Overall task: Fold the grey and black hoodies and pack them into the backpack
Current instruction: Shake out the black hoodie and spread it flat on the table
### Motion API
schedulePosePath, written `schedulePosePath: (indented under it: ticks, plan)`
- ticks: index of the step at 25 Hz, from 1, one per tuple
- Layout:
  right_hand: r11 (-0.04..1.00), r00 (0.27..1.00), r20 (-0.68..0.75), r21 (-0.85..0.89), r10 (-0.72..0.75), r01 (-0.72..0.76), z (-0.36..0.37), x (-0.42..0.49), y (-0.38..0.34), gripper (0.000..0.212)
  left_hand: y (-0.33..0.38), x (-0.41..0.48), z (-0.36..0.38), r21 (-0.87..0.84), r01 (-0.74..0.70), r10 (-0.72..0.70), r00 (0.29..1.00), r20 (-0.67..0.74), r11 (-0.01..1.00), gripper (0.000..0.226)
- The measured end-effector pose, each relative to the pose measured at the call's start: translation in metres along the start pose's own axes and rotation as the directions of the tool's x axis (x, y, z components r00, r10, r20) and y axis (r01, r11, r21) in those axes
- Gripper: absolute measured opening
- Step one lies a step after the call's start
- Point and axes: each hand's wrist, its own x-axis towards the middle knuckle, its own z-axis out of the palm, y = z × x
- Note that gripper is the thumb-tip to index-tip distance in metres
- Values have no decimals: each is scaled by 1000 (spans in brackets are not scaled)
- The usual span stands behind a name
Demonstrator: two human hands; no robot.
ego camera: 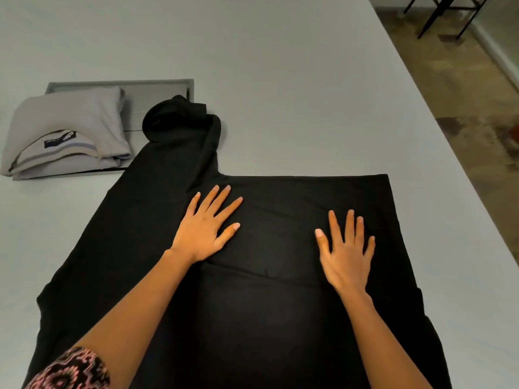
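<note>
Pale grey tabletop (280,66), broad, stretching far beyond the black hoodie (280,332) and out past it on both sides. Spread flat on the near part of that tabletop, the black hoodie itself: body laid out as a wide dark block with a straight far edge and a shallow crease across the middle. From its far left corner, a long strip of the same cloth running away to the left and ending in a bunched dark lump; whether arm or hood, hard to tell.

Right of the black hoodie, past the tabletop's edge, brown mottled floor (463,94).

Left of the black strip and just beside it, grey hoodie (70,127), already folded into a thick bundle, dark label showing at the neck. Beneath that bundle and passing under the black hoodie's bunched end, a flat grey rectangular tray (160,89).

On the black hoodie near its far left corner, left hand (206,228), palm down, fingers straight and fanned, grip apart and clasping nothing. Further right on the black hoodie, right hand (346,256), likewise flat, fingers spread, grip apart, nothing held. Bare forearms lying over the hoodie's near part.

At the black hoodie's near left corner, a pink-and-black patterned sleeve (70,369). Far off to its right, on the floor, thin dark metal legs (438,15).
</note>
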Motion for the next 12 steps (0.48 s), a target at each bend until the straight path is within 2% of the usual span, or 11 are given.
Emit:
schedulePosePath:
  ticks: [3,5,8,10,12]
  plan:
    - [999,999,-29,33,30,-29,-7,31,16,69,23,3,-5,-72,36,-40,997,-59,997,66]
    - [999,999,-35,43,23,-21,-14,63,28,69,57,8,-3,-93,-15,7,996,-90,996,71]
    - [997,998,-17,47,-63,64,-21,103,26,66,111,24,10,-82,-79,80,997,-2,993,77]
    - [989,989,-8,4,-148,148,-17,115,20,61,132,38,16,-54,-53,55,998,31,997,77]
    - [986,986,-12,-20,-164,163,-15,120,23,59,138,50,15,-7,-7,7,999,51,1000,76]
